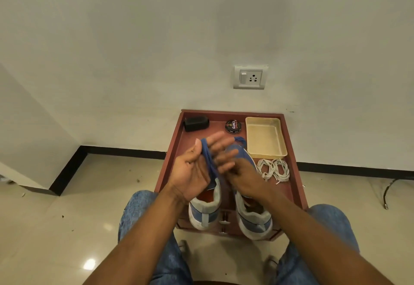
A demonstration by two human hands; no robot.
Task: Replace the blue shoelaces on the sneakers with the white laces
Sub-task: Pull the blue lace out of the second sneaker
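A black brush (196, 124) is lying at the far left corner of the red-brown table (173, 150), with a round polish tin (233, 126) sitting along the far edge beside it. A cream tray (266, 136) is occupying the far right corner. A wall socket (250, 77) is showing above.

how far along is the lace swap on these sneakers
Early stage. In hand: a blue flat shoelace is draped over the left hand, the right hand beside it above the blue and grey sneakers. Whether either sneaker is fully unlaced is hidden. Left: the two white coiled laces lie unused on the reddish wooden tray table.
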